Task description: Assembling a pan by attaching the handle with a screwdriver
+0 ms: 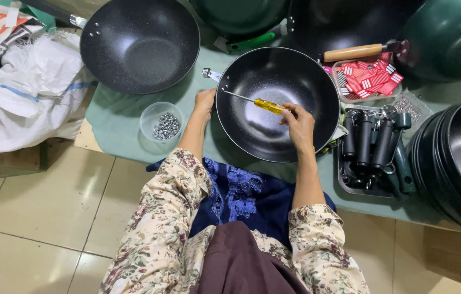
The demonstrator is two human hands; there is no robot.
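Note:
A black speckled wok lies on the green mat in front of me. My right hand grips a screwdriver by its yellow handle, and the thin metal shaft points left to the inner wall of the wok near a metal bracket on the rim. My left hand holds the wok's left rim from outside, just below that bracket.
A clear cup of small screws stands left of the wok. Another black wok lies at upper left. A tray of black handles, a box of red tags, stacked pans and a white sack surround the mat.

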